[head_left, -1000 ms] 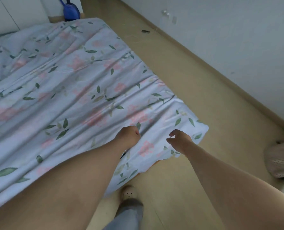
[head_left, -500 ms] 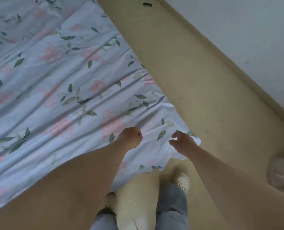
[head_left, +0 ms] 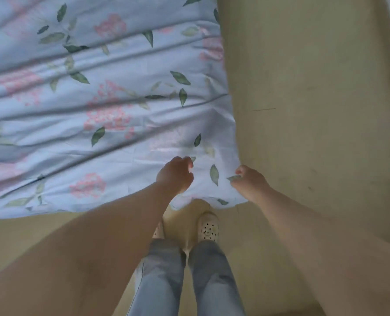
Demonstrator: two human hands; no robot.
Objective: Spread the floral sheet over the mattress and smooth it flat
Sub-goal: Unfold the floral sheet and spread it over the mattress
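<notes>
At the near right corner of the bed, the floral sheet [head_left: 112,115] lies spread across most of the view, pale blue with pink blooms and green leaves. The mattress under it is fully hidden. Long diagonal creases run from the upper right down toward the left, so the cloth is spread but not yet flat. The right hand [head_left: 249,181] pinches the corner edge, and a leaf-printed bit of cloth shows between thumb and fingers. The left hand [head_left: 175,176] sits just inboard of it, fingers curled down into the fabric. It appears to grip a fold, though the palm side is hidden. The hem between the two hands hangs free above the shoes [head_left: 208,226] and the floor [head_left: 303,110]. Judgement on handling: thin, light and limp, with no stiffness of its own. It will follow a pull readily, bunch if pushed, and slide easily over what lies beneath. The best hold is at the hem and corner, hands set apart as now, so tension runs across the creases. Flat palms would then do the smoothing. One risk is over-pulling, which would drag the far side short. Containers: none in view, so no contents to record.
</notes>
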